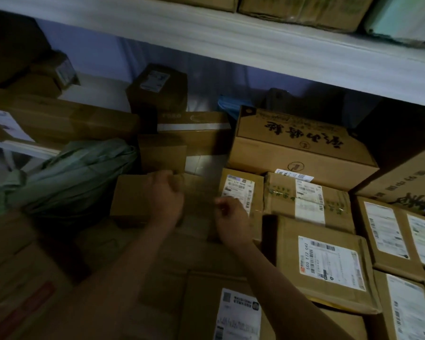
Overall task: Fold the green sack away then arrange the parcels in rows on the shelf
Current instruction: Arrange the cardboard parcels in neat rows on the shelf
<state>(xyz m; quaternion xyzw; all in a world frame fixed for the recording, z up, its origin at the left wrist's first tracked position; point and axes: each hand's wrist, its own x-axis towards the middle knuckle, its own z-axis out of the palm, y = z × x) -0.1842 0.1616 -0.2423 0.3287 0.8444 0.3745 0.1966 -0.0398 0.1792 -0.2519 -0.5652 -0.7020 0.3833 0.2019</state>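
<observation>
The green sack (66, 177) lies crumpled at the left, between cardboard boxes. A flat brown parcel (133, 200) with a white label at its right end lies in the middle of the shelf. My left hand (166, 195) lies on top of it with fingers curled over its far edge. My right hand (231, 217) hovers over the parcel's right part, beside the label, fingers curled. The dim light hides whether they pinch anything. Labelled parcels (329, 261) lie flat in rows to the right.
A large printed carton (302, 148) stands behind the rows at the right. More boxes (157, 87) sit at the back of the shelf and at the left. The upper shelf board (231, 45) hangs close overhead. A labelled box (231, 312) lies near me.
</observation>
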